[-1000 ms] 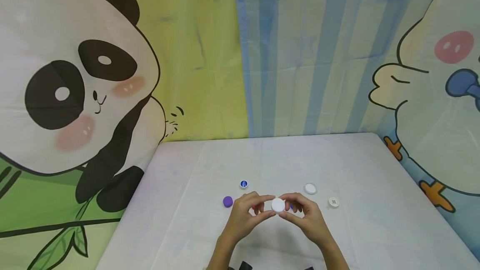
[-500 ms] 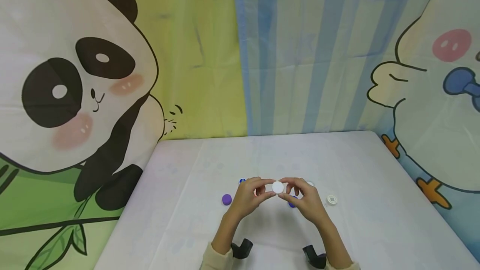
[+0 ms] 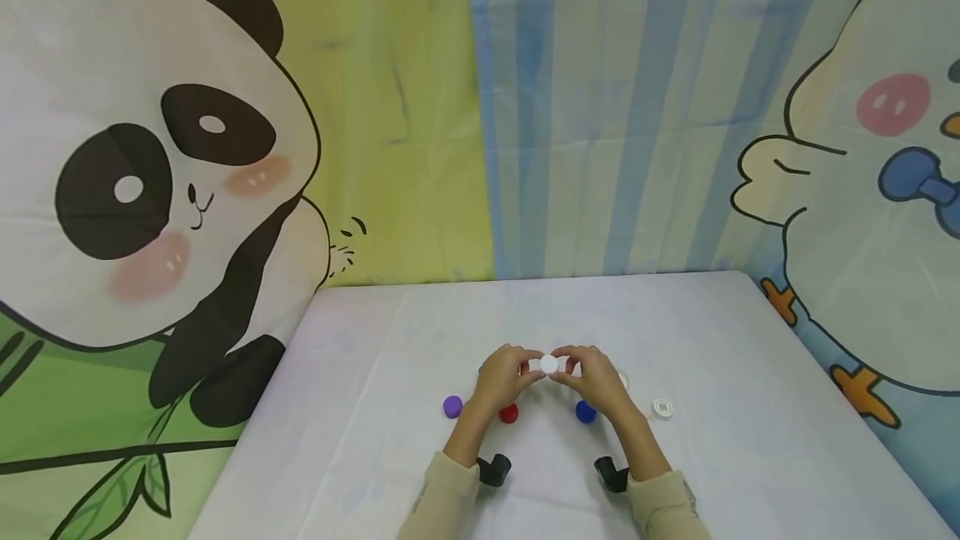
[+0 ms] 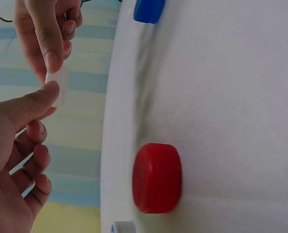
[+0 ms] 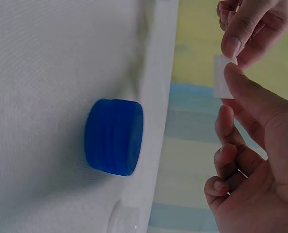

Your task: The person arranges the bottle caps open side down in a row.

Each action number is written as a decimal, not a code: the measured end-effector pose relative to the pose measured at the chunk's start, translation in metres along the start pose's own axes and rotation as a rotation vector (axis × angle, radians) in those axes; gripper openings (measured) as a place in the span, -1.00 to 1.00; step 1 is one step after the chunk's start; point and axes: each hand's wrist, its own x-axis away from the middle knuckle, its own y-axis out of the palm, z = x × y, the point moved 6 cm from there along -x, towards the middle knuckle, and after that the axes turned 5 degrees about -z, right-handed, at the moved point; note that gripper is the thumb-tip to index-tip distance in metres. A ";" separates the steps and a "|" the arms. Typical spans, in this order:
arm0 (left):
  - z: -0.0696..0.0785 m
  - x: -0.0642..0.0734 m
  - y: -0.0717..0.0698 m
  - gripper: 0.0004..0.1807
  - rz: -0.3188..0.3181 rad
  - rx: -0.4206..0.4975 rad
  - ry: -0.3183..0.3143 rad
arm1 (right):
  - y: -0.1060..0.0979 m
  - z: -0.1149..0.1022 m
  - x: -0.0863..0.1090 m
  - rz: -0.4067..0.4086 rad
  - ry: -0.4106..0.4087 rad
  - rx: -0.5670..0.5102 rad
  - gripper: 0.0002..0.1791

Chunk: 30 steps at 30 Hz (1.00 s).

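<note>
A white bottle cap point(image 3: 549, 365) is held up above the table between both hands. My left hand point(image 3: 506, 377) pinches its left side between thumb and forefinger, and my right hand point(image 3: 597, 380) pinches the right side the same way. Seen from the left wrist, the cap point(image 4: 61, 90) stands edge-on; the right wrist view shows the cap point(image 5: 221, 77) edge-on too. Below the left hand lies a red bottle cap point(image 3: 508, 414), and a blue bottle cap point(image 3: 586, 412) lies below the right. The other fingers of both hands are loosely curled.
A purple cap point(image 3: 452, 407) lies left on the white table point(image 3: 375, 457), and a whitish cap with a square mark point(image 3: 662, 408) lies right. A pale cap point(image 3: 623, 378) is partly behind the right hand. Black wrist mounts point(image 3: 494, 471) sit at the sleeves. Printed curtains point(image 3: 405, 148) stand behind.
Both hands have moved away from the body with the white cap between them. The red and blue caps, earlier largely covered by the hands, now show fully. More of the sleeves is in view.
</note>
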 end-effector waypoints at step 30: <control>-0.010 -0.006 0.034 -0.73 -0.087 -0.210 -0.006 | 0.033 0.020 -0.010 -0.071 0.037 0.157 -0.67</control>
